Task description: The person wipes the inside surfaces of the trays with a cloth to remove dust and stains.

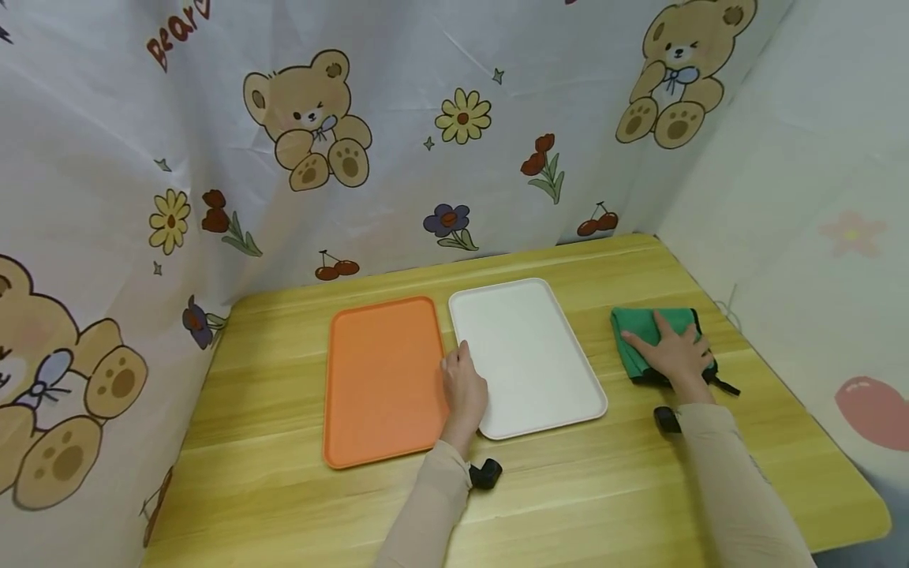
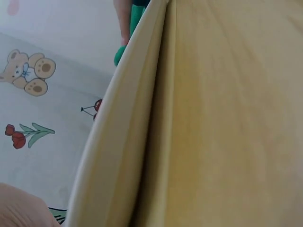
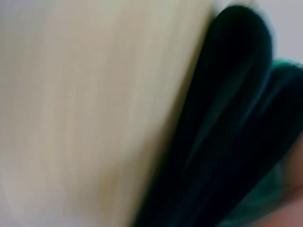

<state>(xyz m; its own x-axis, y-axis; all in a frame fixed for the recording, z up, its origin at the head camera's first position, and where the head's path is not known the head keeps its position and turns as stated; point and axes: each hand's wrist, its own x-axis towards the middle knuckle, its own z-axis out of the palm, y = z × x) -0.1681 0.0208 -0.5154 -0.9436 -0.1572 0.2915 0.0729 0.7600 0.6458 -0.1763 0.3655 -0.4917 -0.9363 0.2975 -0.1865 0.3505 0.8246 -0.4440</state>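
My left hand is at the left edge of the white tray, its fingers curled at the rim. In the left wrist view the tray's side runs up from the hand, with a dark gap along the tabletop. Just left of that hand lies an orange tray. My right hand rests with spread fingers on a folded green cloth with black edging. The right wrist view is blurred; thick dark folds of the edging fill its middle.
Both trays lie on a wood-grain table. A curtain printed with bears and flowers stands along the back and left. A pale wall sheet rises at the right. A short black strap sticks out of the cloth's near right corner.
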